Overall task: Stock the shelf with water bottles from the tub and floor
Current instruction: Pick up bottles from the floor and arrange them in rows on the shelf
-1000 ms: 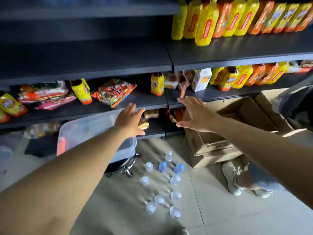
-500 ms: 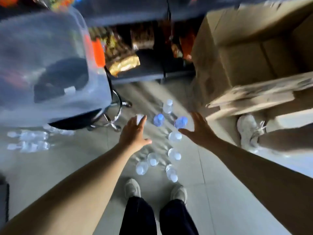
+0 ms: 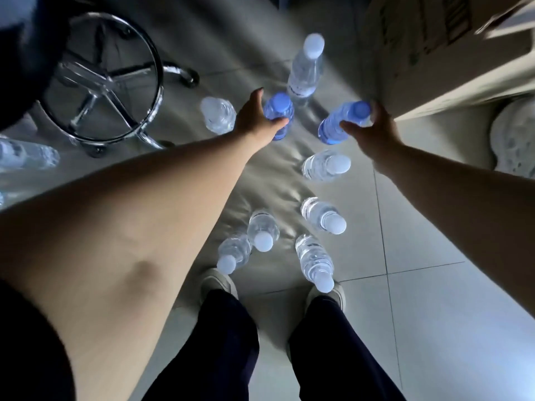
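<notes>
Several clear water bottles stand on the tiled floor in front of my feet. My left hand point(image 3: 257, 118) grips a blue-capped bottle point(image 3: 278, 110) near its neck. My right hand point(image 3: 372, 127) grips another blue-capped bottle point(image 3: 343, 121), which tilts to the right. A taller white-capped bottle point(image 3: 307, 68) stands just behind them, and a white-capped one point(image 3: 217, 114) stands left of my left hand. More white-capped bottles point(image 3: 325, 166) point(image 3: 322, 215) point(image 3: 262, 230) point(image 3: 314, 261) stand nearer my shoes. The shelf and the tub are out of view.
A chrome stool base point(image 3: 107, 85) with castors stands at the upper left. Bottles lie on their sides at the far left point(image 3: 26, 154). A cardboard box point(image 3: 440, 53) sits at the upper right, with another person's white shoe point(image 3: 515, 137) beside it.
My view dropped from the shelves to the floor. Both hands came down from the shelf to the bottles and closed on the two blue-capped ones.
</notes>
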Demonstrator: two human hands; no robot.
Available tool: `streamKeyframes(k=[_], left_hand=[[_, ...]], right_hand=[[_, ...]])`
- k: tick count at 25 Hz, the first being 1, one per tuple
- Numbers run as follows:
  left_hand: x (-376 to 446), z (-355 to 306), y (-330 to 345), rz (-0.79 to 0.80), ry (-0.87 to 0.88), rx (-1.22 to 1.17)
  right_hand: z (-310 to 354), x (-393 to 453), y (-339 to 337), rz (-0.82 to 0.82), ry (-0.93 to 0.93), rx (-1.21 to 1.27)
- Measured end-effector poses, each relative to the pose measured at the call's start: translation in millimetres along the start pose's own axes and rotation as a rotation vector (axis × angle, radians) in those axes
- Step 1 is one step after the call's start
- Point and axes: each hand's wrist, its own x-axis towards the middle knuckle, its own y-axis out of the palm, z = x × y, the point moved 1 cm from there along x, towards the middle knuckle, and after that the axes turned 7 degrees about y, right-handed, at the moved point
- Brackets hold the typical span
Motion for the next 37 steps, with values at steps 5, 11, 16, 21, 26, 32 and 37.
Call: streamKeyframes(k=[5,11,16,21,26,32,37], left_hand=[[23.5,20.0,25.0,-0.055,0.060,-0.263],[28.4,7.7,18.6,-0.134,0.237,-0.182],[-9.7,-19.1,-28.5,-0.265,0.221,-0.342],[-84.1,-97.4,-90.3,-0.330,0.282,-0.323],[-164.4,-204.2,-206.7,-0.449,0.339,-0.339],[-265.5,-319.5,-402.1,-0.485,0.457,-0.319],[-382.0,-405.9,-557.7,-0.654,0.533,-0.385]], right_hand=[[-11.3,24.5,14.7,-0.116,-0.033,0.076],[-2.1,17.1,10.8,-0.188,-0.100,0.093],[41.9,-32.7,-9.3,-0.219,-0.175,0.162],[124.2,-113.4,-57.1,-0.207,-0.266,0.254],[251.2,-218.4,-135.2,-0.175,-0.375,0.356],[401.6,-353.1,-241.8,-0.100,-0.526,0.509],[536.4,-486.6,-323.8,0.032,-0.689,0.619]])
